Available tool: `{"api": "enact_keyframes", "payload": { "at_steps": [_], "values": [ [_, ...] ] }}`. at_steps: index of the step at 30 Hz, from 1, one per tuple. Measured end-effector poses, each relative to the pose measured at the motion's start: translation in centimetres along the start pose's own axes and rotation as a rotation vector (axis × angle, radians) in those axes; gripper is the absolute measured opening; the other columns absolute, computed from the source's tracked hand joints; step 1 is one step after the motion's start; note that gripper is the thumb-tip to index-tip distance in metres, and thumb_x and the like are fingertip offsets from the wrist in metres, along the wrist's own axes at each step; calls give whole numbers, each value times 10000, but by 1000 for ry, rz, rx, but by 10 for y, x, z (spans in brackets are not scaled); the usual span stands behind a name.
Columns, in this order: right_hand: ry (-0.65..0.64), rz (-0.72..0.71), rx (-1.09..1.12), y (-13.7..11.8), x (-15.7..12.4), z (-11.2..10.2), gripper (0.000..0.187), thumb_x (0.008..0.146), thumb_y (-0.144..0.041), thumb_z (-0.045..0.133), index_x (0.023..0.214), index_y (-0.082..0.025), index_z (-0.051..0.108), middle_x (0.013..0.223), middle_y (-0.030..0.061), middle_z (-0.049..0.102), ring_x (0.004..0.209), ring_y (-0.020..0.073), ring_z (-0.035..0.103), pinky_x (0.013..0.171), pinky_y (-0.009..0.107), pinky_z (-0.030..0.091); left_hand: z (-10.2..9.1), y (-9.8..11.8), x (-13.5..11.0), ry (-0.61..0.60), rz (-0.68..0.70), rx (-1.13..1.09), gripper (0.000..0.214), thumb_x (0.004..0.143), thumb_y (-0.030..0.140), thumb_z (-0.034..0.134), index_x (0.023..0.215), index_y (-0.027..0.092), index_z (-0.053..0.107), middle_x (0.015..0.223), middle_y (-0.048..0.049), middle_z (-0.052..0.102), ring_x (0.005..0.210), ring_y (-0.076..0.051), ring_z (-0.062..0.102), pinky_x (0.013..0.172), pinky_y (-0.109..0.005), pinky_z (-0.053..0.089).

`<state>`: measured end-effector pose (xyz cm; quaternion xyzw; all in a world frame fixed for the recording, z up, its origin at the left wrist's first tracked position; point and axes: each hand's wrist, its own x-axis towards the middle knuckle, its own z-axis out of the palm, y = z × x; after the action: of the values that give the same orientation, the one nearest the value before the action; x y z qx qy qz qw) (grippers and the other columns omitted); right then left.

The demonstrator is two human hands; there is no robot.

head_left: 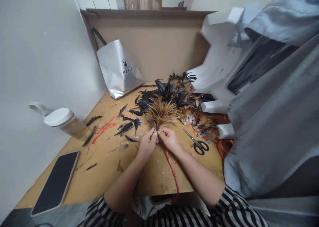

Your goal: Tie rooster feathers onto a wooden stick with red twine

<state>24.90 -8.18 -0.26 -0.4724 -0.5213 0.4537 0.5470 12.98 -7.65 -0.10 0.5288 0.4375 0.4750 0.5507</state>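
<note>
A fan-shaped bundle of brown and black feathers (161, 110) lies on the brown table (104, 173). My left hand (147, 144) and my right hand (169, 139) meet at the bundle's narrow base, fingers pinched together on it. A red string (171, 169) runs from under my right hand down toward the table's front edge. More dark and brown feathers (181, 90) are piled behind the bundle.
Black-handled scissors (198, 144) lie right of my right hand. Loose black feathers (127, 127) and red string scraps (103, 129) lie to the left. A white-lidded jar (67, 122), a phone (56, 183), a white bag (118, 69) and grey cloth (274, 114) surround the table.
</note>
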Motion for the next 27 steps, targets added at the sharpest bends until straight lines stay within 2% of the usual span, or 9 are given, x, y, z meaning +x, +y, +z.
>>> {"api": "enact_keyframes", "payload": {
  "at_steps": [4,11,15,17,20,24,27],
  "values": [
    [20,15,64,-1,0,-2,303,720,-438,577,595,-172,502,458,-35,499,392,74,401,404,200,287,3,5,1,-47,-124,-88,485,725,531,548,1008,144,617,593,-5,560,423,-95,484,411,-207,372],
    [-53,60,161,-2,-1,-3,315,727,-467,581,630,-173,523,461,-21,533,416,108,485,440,217,346,5,11,1,-33,-183,-259,469,658,472,653,965,120,604,530,34,517,369,-45,374,351,-171,257],
    [-38,68,146,1,1,-5,334,708,-478,600,611,-164,546,444,-39,479,393,79,394,414,201,274,4,9,4,-93,-214,-335,389,637,441,678,836,126,567,619,17,542,388,-27,361,339,-159,224],
    [-31,57,140,2,2,-6,347,696,-479,613,584,-157,552,432,-49,445,384,61,323,404,197,223,4,8,5,-114,-223,-353,397,623,436,691,837,136,542,616,27,535,387,-25,358,334,-153,209],
    [-22,86,146,3,4,-7,356,681,-483,622,572,-148,567,409,-57,417,381,53,267,396,200,182,5,6,5,-55,-191,-341,454,609,437,704,912,155,516,579,49,531,365,-30,348,326,-153,200],
    [49,124,113,4,5,-5,331,660,-463,638,571,-149,580,435,-41,472,388,56,300,396,204,202,8,5,2,35,-137,-285,495,590,466,708,928,143,544,506,63,516,321,-29,311,326,-171,212],
    [114,111,75,3,5,-4,308,651,-437,644,555,-155,568,470,-24,518,397,59,321,397,203,219,9,8,-2,43,-103,-229,455,629,493,672,889,126,603,460,62,483,323,-33,321,340,-180,232]
  ]
}}
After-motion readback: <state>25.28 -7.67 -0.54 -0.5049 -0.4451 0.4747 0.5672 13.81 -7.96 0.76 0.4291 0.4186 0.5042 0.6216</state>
